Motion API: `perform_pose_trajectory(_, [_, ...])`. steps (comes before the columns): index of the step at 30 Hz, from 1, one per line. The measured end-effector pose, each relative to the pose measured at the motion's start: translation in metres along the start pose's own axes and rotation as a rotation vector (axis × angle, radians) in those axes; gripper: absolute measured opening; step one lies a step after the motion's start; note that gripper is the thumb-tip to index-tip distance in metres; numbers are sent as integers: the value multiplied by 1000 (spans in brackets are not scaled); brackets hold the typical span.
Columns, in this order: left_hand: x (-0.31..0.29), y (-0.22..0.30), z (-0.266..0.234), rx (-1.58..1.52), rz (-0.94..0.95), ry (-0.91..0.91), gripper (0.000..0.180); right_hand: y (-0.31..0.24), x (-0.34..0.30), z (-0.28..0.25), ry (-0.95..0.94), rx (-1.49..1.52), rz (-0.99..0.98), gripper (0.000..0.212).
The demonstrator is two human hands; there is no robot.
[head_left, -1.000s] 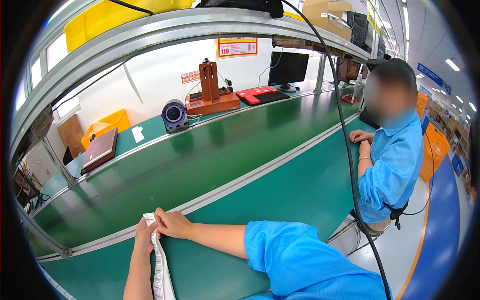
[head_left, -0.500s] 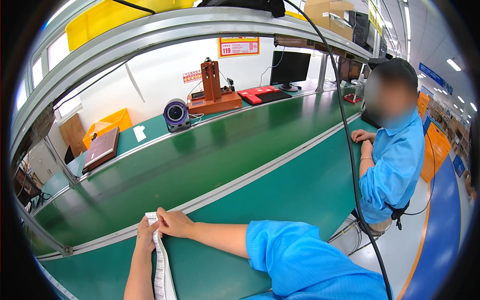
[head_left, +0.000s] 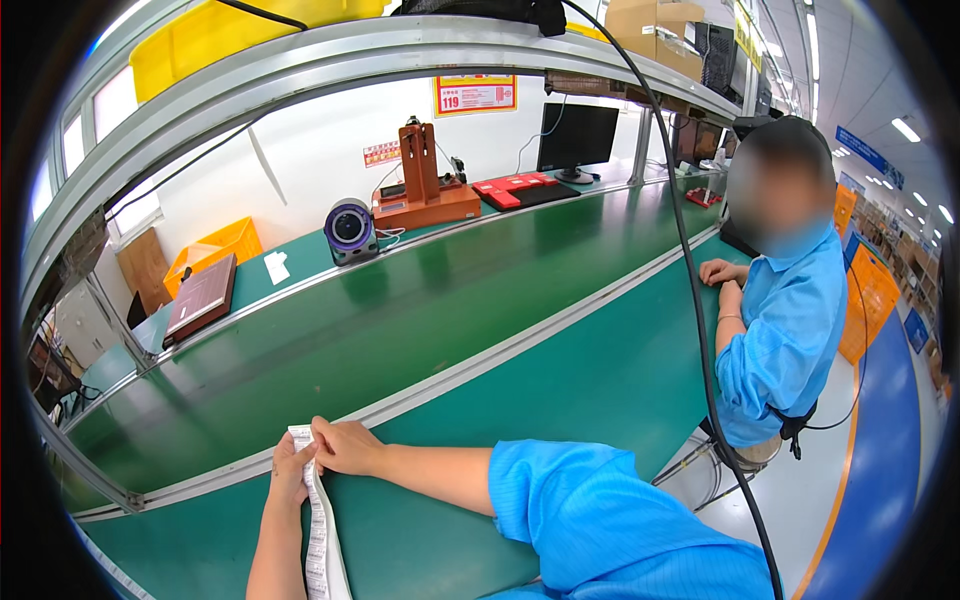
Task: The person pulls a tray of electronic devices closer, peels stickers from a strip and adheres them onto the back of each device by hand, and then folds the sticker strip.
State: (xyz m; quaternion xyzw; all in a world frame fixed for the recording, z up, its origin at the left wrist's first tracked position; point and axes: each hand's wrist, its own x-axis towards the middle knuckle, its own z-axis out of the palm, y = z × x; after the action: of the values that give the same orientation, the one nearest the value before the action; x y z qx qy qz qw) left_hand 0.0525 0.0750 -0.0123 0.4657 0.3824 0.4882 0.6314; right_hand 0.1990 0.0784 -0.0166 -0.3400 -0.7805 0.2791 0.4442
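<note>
A long white strip of printed labels hangs down from my two hands toward the lower edge of the picture. My left hand is closed on the strip near its upper end, thumb on top. My right hand pinches the same end from the right side, its fingers close beside the left thumb. Both hands are over the near green work surface, just short of the metal rail. The fingertips partly cover the top of the strip.
Beyond the rail runs a green conveyor belt. On the far ledge stand a brown box, a round purple-ringed device, an orange-brown fixture and a monitor. A black cable hangs at right, before a seated co-worker.
Almost nothing differs. The whole view has shifted very slightly, and both hands keep their grip on the label strip.
</note>
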Motion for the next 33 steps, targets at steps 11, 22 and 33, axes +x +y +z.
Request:
perform_pose_trajectory(11, [5, -2, -2, -23, 16, -14, 24, 2, 4, -3, -22, -8, 10, 13])
perform_pose_trajectory(22, [1, 1, -2, -1, -3, -4, 21, -2, 2, -2, -31, 15, 21, 13])
perform_pose_trajectory(33, [1, 1, -3, 10, 7, -26, 21, -3, 3, -2, -32, -3, 20, 12])
